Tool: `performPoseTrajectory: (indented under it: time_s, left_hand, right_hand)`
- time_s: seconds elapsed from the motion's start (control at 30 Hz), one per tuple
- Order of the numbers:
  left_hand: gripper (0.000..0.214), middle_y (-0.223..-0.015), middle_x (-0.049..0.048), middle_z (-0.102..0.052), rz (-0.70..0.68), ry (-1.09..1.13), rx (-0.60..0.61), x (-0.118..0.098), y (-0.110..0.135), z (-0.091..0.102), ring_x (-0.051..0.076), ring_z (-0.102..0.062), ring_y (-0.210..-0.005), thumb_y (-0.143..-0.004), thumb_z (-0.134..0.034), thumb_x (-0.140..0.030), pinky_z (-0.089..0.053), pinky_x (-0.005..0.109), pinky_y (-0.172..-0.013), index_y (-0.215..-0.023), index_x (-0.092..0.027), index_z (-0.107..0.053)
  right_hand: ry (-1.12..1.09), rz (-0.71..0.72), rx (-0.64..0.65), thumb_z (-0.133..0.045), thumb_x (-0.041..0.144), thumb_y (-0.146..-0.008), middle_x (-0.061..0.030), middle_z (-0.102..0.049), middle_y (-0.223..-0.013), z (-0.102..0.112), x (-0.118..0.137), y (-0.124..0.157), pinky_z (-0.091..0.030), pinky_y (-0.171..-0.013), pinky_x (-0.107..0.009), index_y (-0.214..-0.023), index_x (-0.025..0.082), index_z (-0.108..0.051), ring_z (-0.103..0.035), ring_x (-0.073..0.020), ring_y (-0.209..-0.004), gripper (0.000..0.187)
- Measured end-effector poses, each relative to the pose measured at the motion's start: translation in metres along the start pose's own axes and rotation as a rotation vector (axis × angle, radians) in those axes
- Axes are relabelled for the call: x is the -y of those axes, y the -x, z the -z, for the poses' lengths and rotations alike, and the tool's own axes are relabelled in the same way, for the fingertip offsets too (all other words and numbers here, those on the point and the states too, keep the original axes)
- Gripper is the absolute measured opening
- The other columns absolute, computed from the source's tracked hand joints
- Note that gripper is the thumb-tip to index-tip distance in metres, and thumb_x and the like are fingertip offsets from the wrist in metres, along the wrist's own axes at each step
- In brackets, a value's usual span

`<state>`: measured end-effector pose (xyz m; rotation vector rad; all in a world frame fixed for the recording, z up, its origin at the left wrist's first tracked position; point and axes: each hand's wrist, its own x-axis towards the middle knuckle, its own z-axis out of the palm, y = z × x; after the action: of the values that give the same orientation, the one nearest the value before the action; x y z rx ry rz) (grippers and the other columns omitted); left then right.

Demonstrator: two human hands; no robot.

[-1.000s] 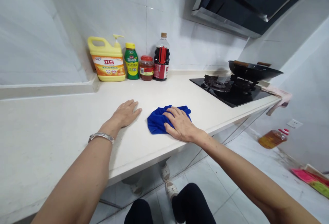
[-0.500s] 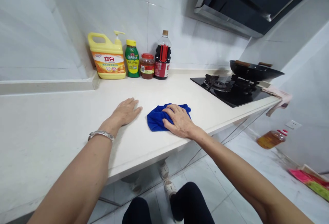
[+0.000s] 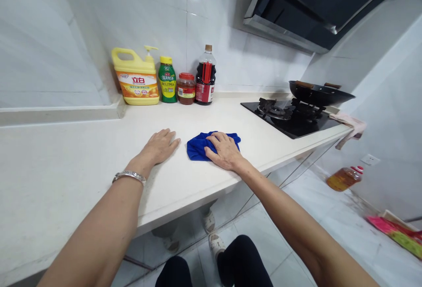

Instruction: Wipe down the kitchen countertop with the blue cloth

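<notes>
Under my right hand (image 3: pixel 224 150) lies a crumpled blue cloth (image 3: pixel 197 148), pressed against the white countertop (image 3: pixel 99 164). The fingers of that hand are bent over the cloth, and its edges stick out to the left and the far right. My left hand (image 3: pixel 161 145) rests flat on the counter to the left of the cloth, apart from it. Its fingers are stretched out and hold nothing. A silver bracelet (image 3: pixel 129 176) circles the left wrist.
Along the wall stand a yellow detergent jug (image 3: pixel 136 78), a green sauce bottle (image 3: pixel 168 80), a red-lidded jar (image 3: pixel 186 89) and a dark sauce bottle (image 3: pixel 205 78). Rightward is a gas hob (image 3: pixel 296 122) bearing a wok (image 3: pixel 323 95), below a range hood (image 3: pixel 316 5). An oil bottle (image 3: pixel 344 178) is on the floor.
My right hand and the cloth have shifted slightly away from the counter's front edge. The left hand stays at about the same spot. The view has tilted up a little.
</notes>
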<state>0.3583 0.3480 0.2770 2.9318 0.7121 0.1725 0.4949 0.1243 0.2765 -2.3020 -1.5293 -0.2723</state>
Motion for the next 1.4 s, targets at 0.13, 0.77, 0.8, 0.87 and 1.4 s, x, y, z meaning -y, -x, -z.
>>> performPoseTrajectory:
  time_s: [0.13,0.77,0.8,0.87,1.4]
  left_hand:
    - [0.068,-0.162,0.0193,-0.043,-0.028,0.016,-0.039,0.001,0.000,-0.002,0.031,-0.032,-0.155,-0.100,-0.025,-0.047,-0.023,0.048,-0.129,-0.151,-0.008,-0.049]
    - [0.060,-0.131,0.0138,-0.071,-0.001,0.147,-0.306,-0.019,0.026,0.022,0.034,-0.062,-0.127,-0.098,-0.025,-0.041,-0.046,0.050,-0.113,-0.127,-0.017,-0.072]
    - [0.060,-0.132,0.0129,-0.071,0.012,0.143,-0.284,-0.018,0.026,0.022,0.034,-0.062,-0.127,-0.099,-0.025,-0.042,-0.047,0.051,-0.112,-0.126,-0.019,-0.073]
    - [0.061,-0.136,0.0111,-0.070,0.031,0.122,-0.209,-0.017,0.027,0.022,0.036,-0.062,-0.129,-0.099,-0.024,-0.046,-0.049,0.051,-0.110,-0.125,-0.021,-0.073]
    - [0.062,-0.135,0.0079,-0.071,0.052,0.091,-0.109,-0.012,0.020,0.021,0.037,-0.064,-0.126,-0.098,-0.025,-0.051,-0.051,0.051,-0.103,-0.125,-0.026,-0.074]
  right_hand:
    - [0.013,0.012,-0.012,-0.047,0.046,-0.102,-0.0145,-0.056,-0.147,0.001,0.001,0.003,-0.039,-0.113,-0.053,-0.140,0.019,-0.061,-0.046,-0.0315,-0.138,0.048]
    - [0.059,0.010,-0.078,-0.045,0.047,-0.104,-0.0151,-0.059,-0.145,0.002,0.006,0.014,-0.041,-0.110,-0.050,-0.137,0.018,-0.064,-0.049,-0.0316,-0.135,0.048]
    - [0.061,0.011,-0.078,-0.045,0.047,-0.104,-0.0152,-0.059,-0.145,0.002,0.006,0.014,-0.042,-0.110,-0.050,-0.137,0.018,-0.064,-0.050,-0.0318,-0.135,0.048]
    - [0.063,0.010,-0.081,-0.045,0.048,-0.104,-0.0151,-0.060,-0.144,0.003,0.006,0.015,-0.042,-0.108,-0.050,-0.136,0.018,-0.065,-0.051,-0.0320,-0.133,0.049]
    - [0.026,0.046,-0.115,-0.048,0.046,-0.100,-0.0152,-0.063,-0.139,0.008,0.006,0.041,-0.044,-0.105,-0.051,-0.132,0.018,-0.067,-0.053,-0.0328,-0.128,0.047]
